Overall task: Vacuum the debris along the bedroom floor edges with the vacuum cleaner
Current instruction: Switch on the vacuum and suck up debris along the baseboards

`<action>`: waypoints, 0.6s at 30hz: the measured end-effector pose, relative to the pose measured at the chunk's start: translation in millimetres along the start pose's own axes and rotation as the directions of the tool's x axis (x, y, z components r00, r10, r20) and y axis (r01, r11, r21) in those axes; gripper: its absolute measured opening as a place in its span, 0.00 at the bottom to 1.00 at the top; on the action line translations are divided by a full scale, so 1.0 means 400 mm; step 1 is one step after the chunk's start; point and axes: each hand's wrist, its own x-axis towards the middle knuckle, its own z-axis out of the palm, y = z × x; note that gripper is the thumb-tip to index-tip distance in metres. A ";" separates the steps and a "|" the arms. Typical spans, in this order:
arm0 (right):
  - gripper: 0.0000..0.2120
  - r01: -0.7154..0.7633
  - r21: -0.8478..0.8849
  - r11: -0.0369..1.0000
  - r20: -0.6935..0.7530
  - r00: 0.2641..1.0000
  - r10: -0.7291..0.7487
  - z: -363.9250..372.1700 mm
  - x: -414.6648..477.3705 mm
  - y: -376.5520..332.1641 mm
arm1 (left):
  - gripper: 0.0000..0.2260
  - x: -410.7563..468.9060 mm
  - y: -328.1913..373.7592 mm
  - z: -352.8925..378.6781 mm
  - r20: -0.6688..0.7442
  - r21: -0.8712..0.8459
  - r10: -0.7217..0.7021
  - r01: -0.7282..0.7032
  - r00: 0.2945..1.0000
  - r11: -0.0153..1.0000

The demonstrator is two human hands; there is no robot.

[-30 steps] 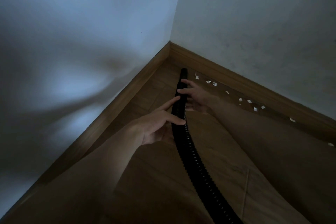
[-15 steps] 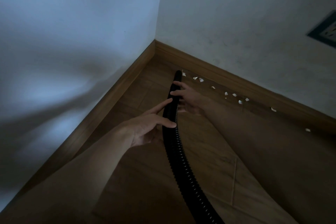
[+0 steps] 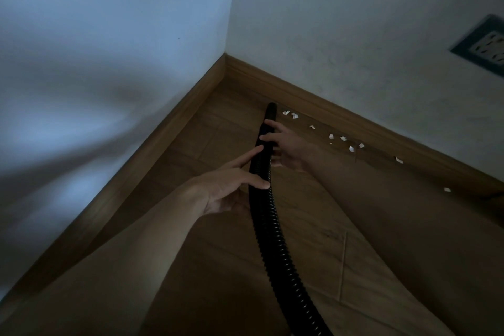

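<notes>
Debris (image 3: 294,115): small white scraps, paper-like, strung in a loose line on the wooden floor (image 3: 313,240) just beside the skirting board (image 3: 354,120). This run looks not yet cleaned.
Vacuum hose (image 3: 266,226): black, ribbed. Runs across the floor toward the skirting board, its open end (image 3: 271,109) just short of it and near the first scraps, probably placed to start the pass from the corner.
Right hand (image 3: 287,147): nearer the skirting board. Fingers wrapped over the hose close to its end, thumb hidden; a steering hold.
Left hand (image 3: 231,188): farther back. Thumb crosses the hose, forefinger lies straight along it, other fingers hidden beneath; supports and aims.
Wall socket (image 3: 488,48): above the skirting board, blurred.
</notes>
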 end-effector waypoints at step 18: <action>0.27 0.003 0.066 0.998 -0.113 0.994 0.004 -0.055 -0.053 0.035 | 0.38 0.008 0.010 0.055 0.061 0.159 -0.049 0.038 0.997 0.987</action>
